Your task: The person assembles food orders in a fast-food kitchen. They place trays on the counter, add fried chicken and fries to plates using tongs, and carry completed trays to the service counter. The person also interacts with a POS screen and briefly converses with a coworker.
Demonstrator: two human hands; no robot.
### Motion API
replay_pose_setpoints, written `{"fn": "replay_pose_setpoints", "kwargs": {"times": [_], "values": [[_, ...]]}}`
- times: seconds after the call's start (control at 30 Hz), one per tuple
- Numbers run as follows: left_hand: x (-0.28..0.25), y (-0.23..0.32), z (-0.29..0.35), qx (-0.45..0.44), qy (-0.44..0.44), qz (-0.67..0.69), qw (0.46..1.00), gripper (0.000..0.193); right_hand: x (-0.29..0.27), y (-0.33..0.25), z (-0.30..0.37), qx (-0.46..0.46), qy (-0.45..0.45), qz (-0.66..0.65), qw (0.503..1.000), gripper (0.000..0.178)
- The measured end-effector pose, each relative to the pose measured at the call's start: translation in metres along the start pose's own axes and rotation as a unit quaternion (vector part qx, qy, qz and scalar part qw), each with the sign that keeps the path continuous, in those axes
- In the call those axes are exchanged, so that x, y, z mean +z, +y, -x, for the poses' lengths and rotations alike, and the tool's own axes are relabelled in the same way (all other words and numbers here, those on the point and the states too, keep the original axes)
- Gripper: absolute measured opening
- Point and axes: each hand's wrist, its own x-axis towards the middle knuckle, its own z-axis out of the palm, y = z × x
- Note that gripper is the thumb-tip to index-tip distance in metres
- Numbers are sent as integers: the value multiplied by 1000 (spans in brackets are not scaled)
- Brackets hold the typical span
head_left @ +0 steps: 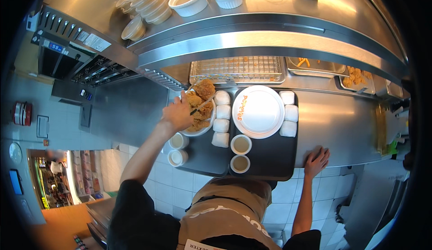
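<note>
Left hand [177, 113] closed around tongs [201, 104], tips over fried chicken [200, 105] heaped on a white plate [203, 129], left dark tray [202, 157]. Right hand [316, 161] flat, fingers spread, holding nothing, on the steel counter [337, 128] edge beside the right tray [270, 155].

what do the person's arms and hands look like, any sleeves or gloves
Both hands are bare: no gloves show on the left hand or the right hand. The forearms are uncovered too. Short black sleeves end near the elbows, and a tan apron with pale lettering covers the chest.
</note>
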Motion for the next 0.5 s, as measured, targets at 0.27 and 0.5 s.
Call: {"fn": "replay_pose_setpoints", "kwargs": {"times": [0.27, 0.5], "values": [[64, 99, -56, -160, 53, 82, 982, 78, -26, 22, -45, -35, -34, -174, 984, 45], [75, 139, -93, -292, 145, 132, 936, 52, -23, 28, -67, -103, -39, -121, 987, 48]]}}
